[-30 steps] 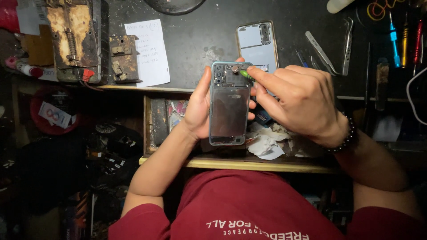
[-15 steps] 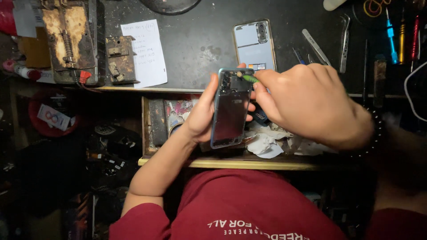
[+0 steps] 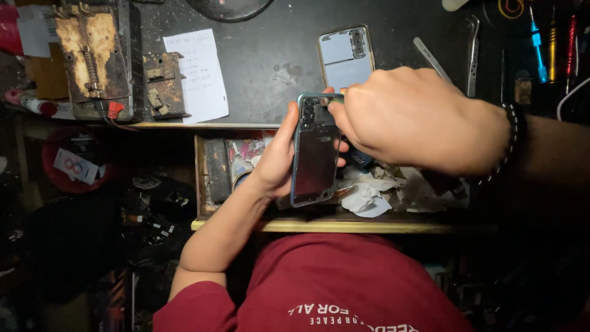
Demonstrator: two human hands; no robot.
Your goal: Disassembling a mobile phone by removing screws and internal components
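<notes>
The left hand (image 3: 276,163) grips the opened phone (image 3: 315,154) upright above the drawer (image 3: 212,166); the right hand (image 3: 409,117), fingers pinched, touches its top end.

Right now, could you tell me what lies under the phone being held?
Under the phone, an open drawer holds crumpled paper. The left hand and phone cover the rest.

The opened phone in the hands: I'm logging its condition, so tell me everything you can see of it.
The opened phone has its back cover off: a teal frame rings a dark glossy inside, with small parts near the top. It stands upright, slightly tilted, over the open drawer before the bench edge. The left hand cradles it from the left and behind; the right hand presses at its top. Whether a tool is there cannot be told.
</notes>
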